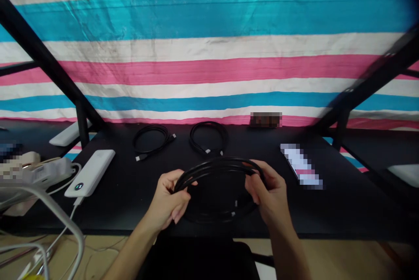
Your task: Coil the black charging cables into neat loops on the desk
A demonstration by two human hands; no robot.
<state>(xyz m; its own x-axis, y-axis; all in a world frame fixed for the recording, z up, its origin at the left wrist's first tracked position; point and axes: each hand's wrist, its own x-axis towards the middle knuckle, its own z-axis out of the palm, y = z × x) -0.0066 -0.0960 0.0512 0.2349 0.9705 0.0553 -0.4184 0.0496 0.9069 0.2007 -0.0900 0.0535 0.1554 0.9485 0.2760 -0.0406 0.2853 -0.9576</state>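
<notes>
A coiled black cable (216,163) is held up over the front part of the black table, between both hands. My left hand (172,199) is closed round the left side of the loop, thumb and fingers pinching the strands. On the opposite side my right hand (268,188) grips the coil with bent fingers. Small silvery connector ends show at the lower part of the loop. Behind it on the table lie two more black coiled cables, one with connectors (153,140) at the left and another (209,136) in the middle.
A white power bank (91,173) with a plugged-in white cord lies at the left, by a power strip (49,173). To the right is a phone (301,166). A small dark box (266,119) sits at the back, before a striped sheet (209,70). Black frame bars slant on both sides.
</notes>
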